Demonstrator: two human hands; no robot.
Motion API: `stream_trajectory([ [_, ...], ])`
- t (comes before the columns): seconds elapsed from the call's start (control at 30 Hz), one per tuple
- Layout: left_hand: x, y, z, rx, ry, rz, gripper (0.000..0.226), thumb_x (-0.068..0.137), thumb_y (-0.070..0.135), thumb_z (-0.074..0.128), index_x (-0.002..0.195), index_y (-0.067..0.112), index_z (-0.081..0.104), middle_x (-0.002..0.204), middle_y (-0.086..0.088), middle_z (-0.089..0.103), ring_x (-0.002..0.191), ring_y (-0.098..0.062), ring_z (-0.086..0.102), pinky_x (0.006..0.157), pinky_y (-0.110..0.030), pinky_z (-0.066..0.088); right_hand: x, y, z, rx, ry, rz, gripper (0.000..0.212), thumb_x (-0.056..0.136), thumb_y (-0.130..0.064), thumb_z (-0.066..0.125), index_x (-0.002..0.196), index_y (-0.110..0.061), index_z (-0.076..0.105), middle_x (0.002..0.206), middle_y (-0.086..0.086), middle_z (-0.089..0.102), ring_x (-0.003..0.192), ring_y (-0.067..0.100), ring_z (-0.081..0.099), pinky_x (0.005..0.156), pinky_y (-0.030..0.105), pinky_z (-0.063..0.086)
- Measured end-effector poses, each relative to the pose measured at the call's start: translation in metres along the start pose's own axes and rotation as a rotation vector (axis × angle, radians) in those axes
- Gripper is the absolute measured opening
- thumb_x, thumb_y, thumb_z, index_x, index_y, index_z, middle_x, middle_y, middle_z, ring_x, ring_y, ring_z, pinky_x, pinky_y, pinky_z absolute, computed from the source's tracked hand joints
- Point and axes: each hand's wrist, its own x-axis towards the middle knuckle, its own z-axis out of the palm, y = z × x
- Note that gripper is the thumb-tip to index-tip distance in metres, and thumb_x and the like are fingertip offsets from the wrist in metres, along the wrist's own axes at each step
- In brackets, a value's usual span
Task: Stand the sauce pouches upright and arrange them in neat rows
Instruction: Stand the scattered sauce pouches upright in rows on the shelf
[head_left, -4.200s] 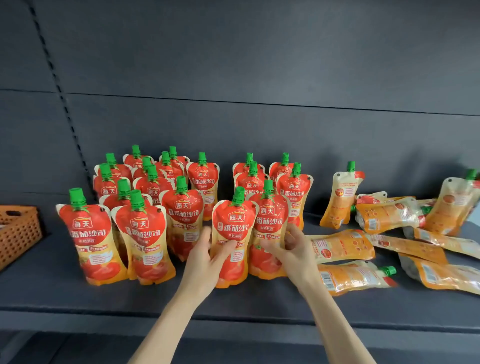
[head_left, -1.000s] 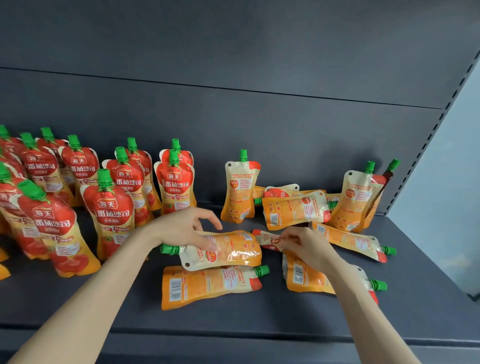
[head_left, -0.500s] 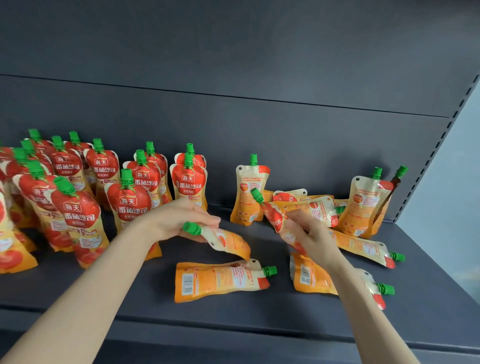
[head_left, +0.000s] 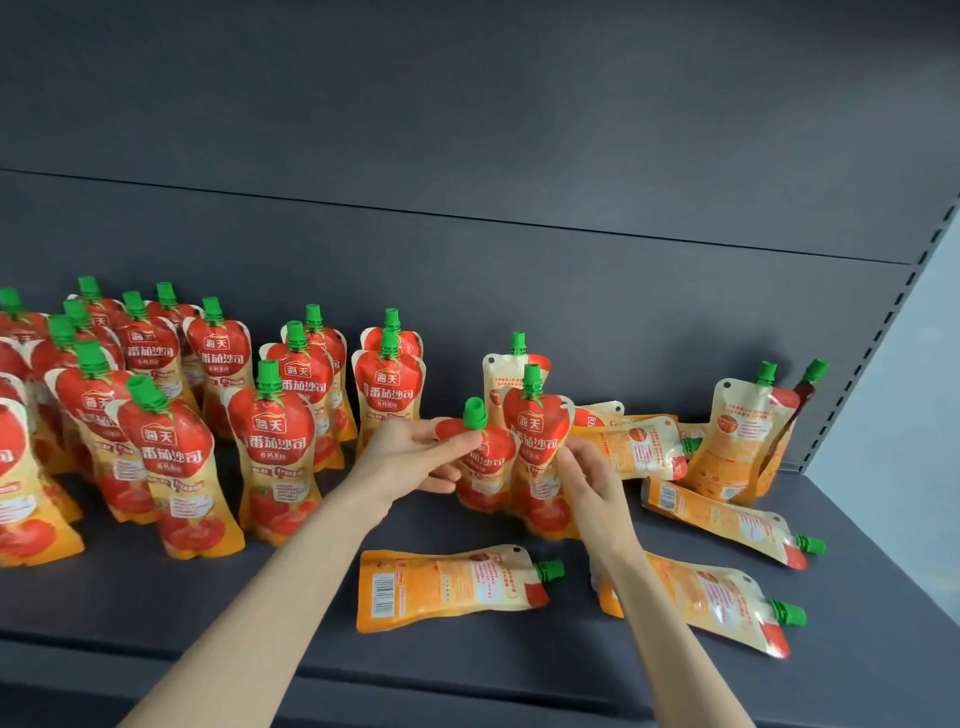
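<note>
Centre of the frame, above the grey shelf (head_left: 156, 597): pinching with the left hand (head_left: 410, 457) the shoulder of 1 red sauce pouch (head_left: 483, 467) just under its green cap (head_left: 474, 414), gripping with the right hand (head_left: 587, 483) the side edge of a 2nd pouch (head_left: 537, 441) touching it, red faces forward and bases down, likely to seat them flat beside the standing rows (head_left: 275, 441) at left; gripped high, probably to stop soft bodies folding. Lower right, 3 flat pouches (head_left: 447, 587) yet to stand; far right, leaning pouches (head_left: 743, 431) propped on the back wall (head_left: 623, 312)
</note>
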Motion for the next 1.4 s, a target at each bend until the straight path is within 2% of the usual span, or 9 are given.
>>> stream_trajectory([
  [0.1, 0.005, -0.005, 0.007, 0.235, 0.181, 0.181, 0.016, 0.079, 0.038, 0.069, 0.076, 0.024, 0.064, 0.07, 0.013, 0.064, 0.068, -0.004, 0.06, 0.055, -0.017, 0.049, 0.0, -0.002, 0.004, 0.013, 0.048, -0.033, 0.017, 0.1, -0.027, 0.037, 0.107, -0.026, 0.052, 0.103, -0.014, 0.061, 0.094, -0.011, 0.058, 0.072, 0.008, 0.048],
  [0.23, 0.017, -0.016, 0.014, 0.289, 0.214, 0.282, 0.04, 0.074, 0.052, 0.063, 0.095, 0.018, 0.069, 0.091, 0.006, 0.069, 0.091, -0.007, 0.062, 0.075, -0.023, 0.052, -0.001, -0.004, 0.011, 0.073, 0.121, -0.03, 0.026, 0.097, -0.038, 0.037, 0.118, -0.029, 0.047, 0.111, -0.018, 0.058, 0.101, -0.006, 0.056, 0.08, 0.013, 0.046],
  [0.37, 0.025, -0.035, 0.022, 0.219, 0.211, 0.261, 0.033, 0.083, 0.033, 0.065, 0.11, 0.015, 0.06, 0.106, 0.005, 0.065, 0.102, -0.011, 0.06, 0.082, -0.023, 0.05, -0.001, -0.004, 0.01, 0.09, 0.12, -0.023, 0.041, 0.091, -0.036, 0.053, 0.129, -0.025, 0.043, 0.118, -0.015, 0.059, 0.108, 0.002, 0.057, 0.088, 0.022, 0.047],
  [0.47, 0.023, -0.04, 0.02, 0.169, 0.244, 0.291, 0.025, 0.085, 0.023, 0.064, 0.109, 0.019, 0.057, 0.106, 0.007, 0.062, 0.1, -0.007, 0.057, 0.076, -0.014, 0.046, 0.003, -0.004, 0.008, 0.136, 0.093, 0.006, 0.035, 0.09, -0.026, 0.058, 0.123, -0.023, 0.046, 0.114, -0.011, 0.061, 0.105, 0.004, 0.06, 0.084, 0.023, 0.051],
  [0.67, 0.016, -0.047, -0.012, 0.105, 0.271, 0.325, 0.024, 0.087, 0.017, 0.062, 0.11, 0.019, 0.058, 0.105, 0.008, 0.063, 0.099, -0.005, 0.058, 0.079, -0.018, 0.049, 0.012, -0.003, 0.032, 0.141, 0.082, -0.03, 0.025, 0.089, -0.017, 0.061, 0.111, -0.013, 0.051, 0.107, -0.002, 0.066, 0.1, 0.009, 0.065, 0.074, 0.018, 0.054],
  [0.87, 0.005, -0.054, -0.029, -0.009, 0.278, 0.273, 0.022, 0.09, 0.023, 0.058, 0.111, 0.025, 0.054, 0.103, 0.016, 0.062, 0.098, 0.0, 0.059, 0.074, -0.014, 0.049, 0.011, -0.007, 0.064, 0.193, 0.067, -0.003, 0.028, 0.089, -0.017, 0.061, 0.116, -0.015, 0.051, 0.11, -0.002, 0.067, 0.102, 0.01, 0.065, 0.083, 0.028, 0.056],
  [1.03, 0.012, -0.06, -0.028, 0.112, 0.264, 0.255, 0.042, 0.079, 0.028, 0.072, 0.114, 0.024, 0.048, 0.109, 0.01, 0.06, 0.102, -0.002, 0.056, 0.081, -0.014, 0.043, 0.005, -0.012, 0.073, 0.173, 0.101, 0.04, 0.024, 0.09, -0.012, 0.058, 0.112, -0.02, 0.051, 0.106, -0.004, 0.065, 0.098, 0.008, 0.063, 0.075, 0.021, 0.052],
  [1.2, 0.013, -0.062, -0.031, 0.167, 0.301, 0.287, 0.039, 0.081, 0.024, 0.07, 0.115, 0.018, 0.051, 0.114, 0.002, 0.061, 0.107, -0.009, 0.054, 0.089, -0.023, 0.043, -0.006, -0.013, 0.08, 0.078, 0.243, 0.017, 0.014, 0.087, -0.014, 0.063, 0.099, -0.011, 0.056, 0.096, 0.004, 0.069, 0.09, 0.018, 0.067, 0.08, 0.035, 0.054],
  [1.4, 0.0, -0.059, -0.039, 0.139, 0.307, 0.374, 0.038, 0.082, 0.026, 0.069, 0.116, 0.018, 0.054, 0.113, 0.002, 0.064, 0.108, -0.011, 0.059, 0.094, -0.033, 0.05, -0.024, -0.021, 0.088, 0.088, 0.323, -0.013, 0.015, 0.085, -0.009, 0.066, 0.098, -0.005, 0.06, 0.093, 0.006, 0.071, 0.086, 0.021, 0.069, 0.072, 0.028, 0.057],
])
